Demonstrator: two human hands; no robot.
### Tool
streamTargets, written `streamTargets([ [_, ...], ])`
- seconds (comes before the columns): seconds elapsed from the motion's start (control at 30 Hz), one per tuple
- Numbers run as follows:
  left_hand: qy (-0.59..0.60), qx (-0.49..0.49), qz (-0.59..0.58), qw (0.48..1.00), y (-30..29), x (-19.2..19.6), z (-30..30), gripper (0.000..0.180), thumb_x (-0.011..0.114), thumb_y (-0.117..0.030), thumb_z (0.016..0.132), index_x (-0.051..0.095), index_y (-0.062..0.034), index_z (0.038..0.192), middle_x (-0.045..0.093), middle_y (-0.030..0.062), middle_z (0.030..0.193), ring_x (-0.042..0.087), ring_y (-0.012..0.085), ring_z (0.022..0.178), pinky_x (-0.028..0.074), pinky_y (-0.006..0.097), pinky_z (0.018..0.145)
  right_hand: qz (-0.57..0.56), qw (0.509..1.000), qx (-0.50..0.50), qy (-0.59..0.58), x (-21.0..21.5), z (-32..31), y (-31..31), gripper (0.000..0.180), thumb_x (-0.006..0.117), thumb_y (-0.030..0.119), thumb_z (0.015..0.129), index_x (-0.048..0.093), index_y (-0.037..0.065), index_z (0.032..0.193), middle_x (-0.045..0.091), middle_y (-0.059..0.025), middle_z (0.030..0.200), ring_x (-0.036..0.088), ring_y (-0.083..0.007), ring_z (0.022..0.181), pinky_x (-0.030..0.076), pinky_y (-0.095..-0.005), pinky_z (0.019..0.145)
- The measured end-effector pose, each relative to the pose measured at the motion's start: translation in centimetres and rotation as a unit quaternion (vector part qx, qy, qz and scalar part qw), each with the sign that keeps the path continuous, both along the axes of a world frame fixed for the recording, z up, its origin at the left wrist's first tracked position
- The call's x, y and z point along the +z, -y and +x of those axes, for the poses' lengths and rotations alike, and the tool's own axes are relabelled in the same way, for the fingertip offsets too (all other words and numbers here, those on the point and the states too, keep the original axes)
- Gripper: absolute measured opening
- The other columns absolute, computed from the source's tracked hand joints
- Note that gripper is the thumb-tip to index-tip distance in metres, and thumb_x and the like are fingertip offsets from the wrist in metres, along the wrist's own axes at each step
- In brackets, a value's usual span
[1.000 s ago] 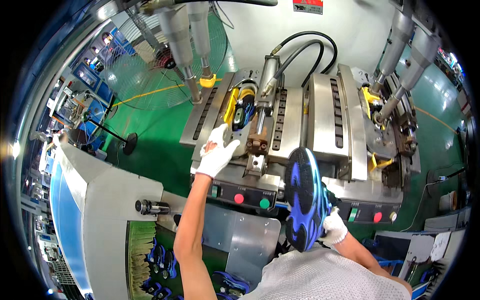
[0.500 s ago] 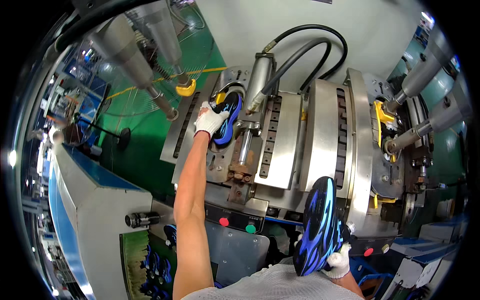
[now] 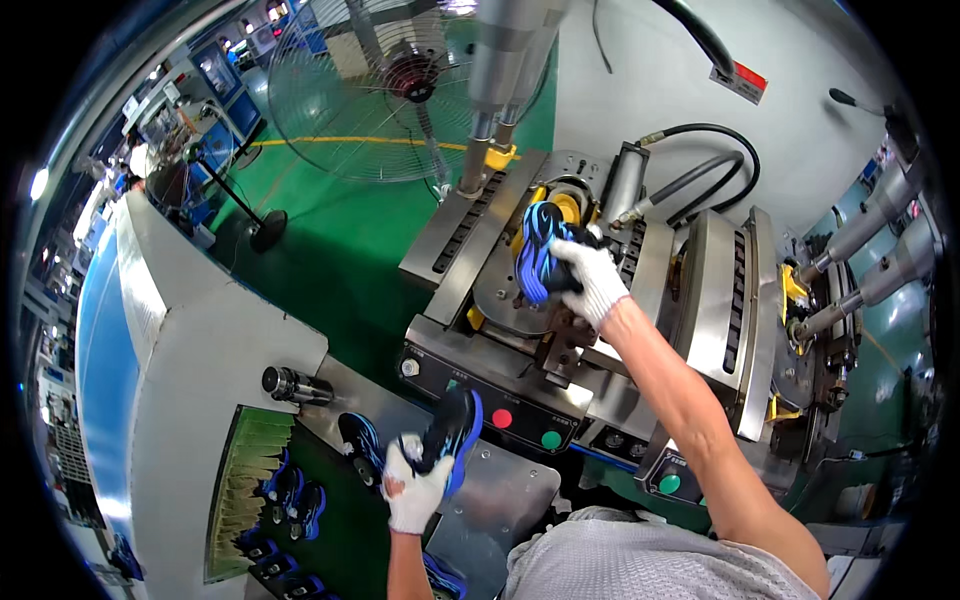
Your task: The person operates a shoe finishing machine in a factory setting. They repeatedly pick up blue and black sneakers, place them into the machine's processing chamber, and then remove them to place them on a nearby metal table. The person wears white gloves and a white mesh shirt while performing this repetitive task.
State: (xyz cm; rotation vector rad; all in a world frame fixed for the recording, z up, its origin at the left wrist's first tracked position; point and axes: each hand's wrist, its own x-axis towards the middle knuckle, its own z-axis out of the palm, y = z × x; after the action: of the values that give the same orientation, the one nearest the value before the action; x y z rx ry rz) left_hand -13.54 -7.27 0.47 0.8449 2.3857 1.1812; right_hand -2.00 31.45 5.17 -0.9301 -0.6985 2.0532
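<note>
In my gloved left hand [image 3: 413,492], low in front of me, a black shoe [image 3: 455,425] with a blue-purple sole edge is gripped. Its toe end points up and away. My gloved right hand [image 3: 592,280] reaches across to the machine's left station and is closed around a black-and-blue patterned shoe [image 3: 540,250]. That shoe hangs over the station's metal plate [image 3: 505,300], just in front of a round yellow pad [image 3: 567,207]. Whether it touches the pad cannot be made out.
Several similar shoes [image 3: 312,510] lie on the green conveyor belt [image 3: 350,550], by a fringed opening [image 3: 240,480]. A dark cylinder [image 3: 297,385] sticks out of the white housing. Push buttons [image 3: 502,418] line the machine front. A large fan [image 3: 410,75] stands beyond, left of the press rods [image 3: 490,110].
My left hand has come away from the left station with its shoe, down toward the belt. My right hand has carried the other shoe up to that station. The view has shifted left.
</note>
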Motion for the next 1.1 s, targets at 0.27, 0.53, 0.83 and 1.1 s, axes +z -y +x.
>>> streamTargets([
  [0.27,-0.009,0.245,-0.220,0.944,15.2,-15.3,10.7,0.054,0.091,-0.024,0.066,0.061,-0.0054,0.107,0.068,0.0100,0.093,0.069,0.0330,0.086,0.054,0.045,0.078,0.183,0.738,-0.079,0.645,-21.5,-7.8,-19.7,0.031,0.067,0.032,0.087,0.076,0.010,0.107,0.077,-0.0116,0.110,0.073,-0.0271,0.110,0.057,-0.0368,0.095],
  [0.53,0.046,0.371,-0.217,0.902,20.7,-21.3,19.6,0.089,0.092,-0.041,0.071,0.053,-0.0075,0.143,0.064,0.0153,0.133,0.065,0.0331,0.118,0.052,0.040,0.101,0.355,0.696,0.197,0.592,-22.3,-7.4,-24.7,0.030,0.070,0.032,0.092,0.071,0.015,0.117,0.073,-0.0063,0.110,0.069,-0.0249,0.100,0.057,-0.0403,0.092],
  [0.83,0.096,0.393,-0.066,0.912,22.8,-23.5,21.6,0.089,0.089,-0.026,0.073,0.046,0.0025,0.146,0.061,0.0235,0.136,0.058,0.0338,0.130,0.045,0.041,0.111,0.465,0.749,0.183,0.436,-5.3,-3.4,-1.3,0.056,0.069,0.030,0.098,0.052,0.002,0.144,0.061,-0.0196,0.139,0.061,-0.0293,0.126,0.051,-0.0420,0.105],
  [1.1,0.324,0.230,-0.228,0.889,22.9,-21.8,14.9,0.089,0.071,-0.059,0.083,0.052,0.0077,0.139,0.066,0.0318,0.125,0.067,0.0443,0.115,0.052,0.048,0.099,0.614,0.101,0.394,0.677,-14.9,9.1,25.5,0.117,0.073,0.054,0.082,0.012,-0.003,0.164,0.019,-0.0291,0.167,0.017,-0.0446,0.156,0.016,-0.0491,0.128],
])
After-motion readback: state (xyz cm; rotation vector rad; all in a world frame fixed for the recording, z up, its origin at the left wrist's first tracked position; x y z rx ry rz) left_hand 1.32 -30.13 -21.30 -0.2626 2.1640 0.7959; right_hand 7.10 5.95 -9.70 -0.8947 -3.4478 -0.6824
